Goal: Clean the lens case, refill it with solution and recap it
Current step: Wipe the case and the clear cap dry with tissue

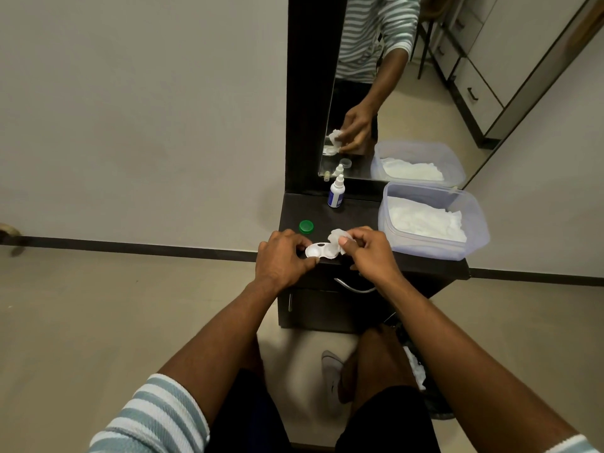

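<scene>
The white lens case lies uncapped near the front edge of a small dark cabinet top. My left hand pinches the case's left end and steadies it. My right hand grips a crumpled white tissue and presses it at the case's right well. A green cap lies on the top, just behind my left hand. A small white solution bottle with a blue label stands upright at the back, by the mirror.
A clear plastic tub holding white tissues fills the right side of the cabinet top. A dark-framed mirror rises behind it and reflects the scene. A drawer handle sits below the front edge. My knees and a shoe are underneath.
</scene>
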